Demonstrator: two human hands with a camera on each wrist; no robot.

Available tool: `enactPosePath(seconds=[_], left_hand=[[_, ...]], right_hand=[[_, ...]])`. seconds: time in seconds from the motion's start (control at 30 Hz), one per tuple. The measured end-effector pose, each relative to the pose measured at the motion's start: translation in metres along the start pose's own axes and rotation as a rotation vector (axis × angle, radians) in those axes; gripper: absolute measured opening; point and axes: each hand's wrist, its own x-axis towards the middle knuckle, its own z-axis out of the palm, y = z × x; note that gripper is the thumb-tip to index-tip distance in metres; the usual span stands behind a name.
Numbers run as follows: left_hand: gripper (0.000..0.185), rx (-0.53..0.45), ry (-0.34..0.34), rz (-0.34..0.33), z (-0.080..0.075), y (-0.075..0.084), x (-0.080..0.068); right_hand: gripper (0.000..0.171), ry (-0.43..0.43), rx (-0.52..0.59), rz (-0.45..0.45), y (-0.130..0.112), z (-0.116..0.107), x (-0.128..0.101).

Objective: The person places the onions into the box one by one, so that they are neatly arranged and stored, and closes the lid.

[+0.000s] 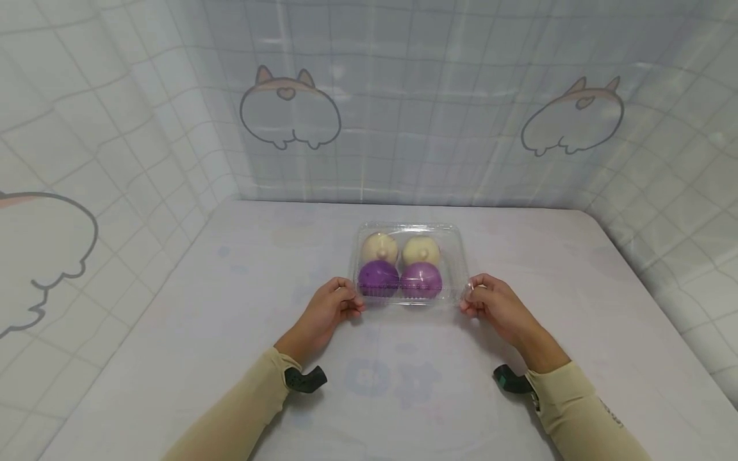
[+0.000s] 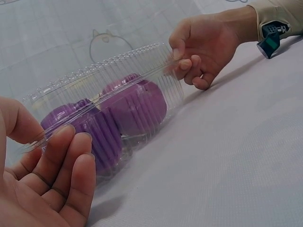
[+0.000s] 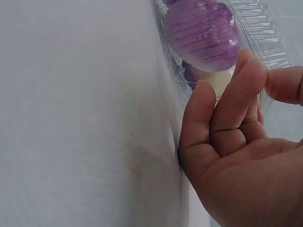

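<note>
Table (image 1: 173, 320) covered in a pale cloth with faint cartoon prints; walls on three sides are a white grid-pattern sheet with cartoon animal outlines. Clear plastic clamshell box (image 1: 408, 227) sits mid-table, nearer the far edge than the near one, lid closed, flat on the cloth. Long axis runs left-right, parallel to the near table edge; its near long side faces the person. Inside: two cream buns (image 1: 380, 248) in the far row, two purple buns (image 1: 378, 278) in the near row, side by side, touching or nearly so. Left hand (image 1: 328, 307) at the near-left corner of the box: thumb above the rim flange, fingers curled under it, pinching the edge; the left wrist view shows the fingers (image 2: 71, 161) loosely bent against the ribbed wall. Right hand (image 1: 496, 306) at the near-right corner: thumb and fingertips (image 3: 246, 71) pinch the rim flange, remaining fingers curled below. Both forearms in beige sleeves (image 1: 242, 410), each with a dark wrist mount (image 1: 305, 379).
</note>
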Motion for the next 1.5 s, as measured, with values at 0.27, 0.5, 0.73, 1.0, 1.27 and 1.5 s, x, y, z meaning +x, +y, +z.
enactPosePath(seconds=[0.27, 0.5, 0.73, 1.0, 1.27, 1.5], left_hand=[[0.004, -0.013, 0.016, -0.011, 0.001, 0.001, -0.001], [0.006, -0.044, 0.030, -0.015, 0.000, 0.003, -0.001], [0.005, -0.060, 0.023, -0.006, -0.001, 0.002, 0.001], [0.003, -0.071, 0.014, -0.010, 0.000, 0.001, 0.001], [0.007, -0.022, -0.014, -0.008, -0.004, 0.002, 0.000], [0.021, 0.108, -0.005, -0.041, -0.016, 0.011, 0.003]], right_hand=[[0.014, 0.002, 0.096, 0.036, 0.003, 0.002, 0.002], [0.020, -0.045, 0.089, 0.004, 0.000, 0.001, -0.001], [0.027, -0.058, 0.054, 0.040, -0.001, -0.001, 0.001], [0.026, -0.019, 0.070, 0.054, 0.002, 0.000, 0.003], [0.018, 0.004, 0.060, 0.047, 0.003, 0.001, 0.004], [0.034, 0.068, -0.077, 0.061, 0.001, -0.009, 0.003]])
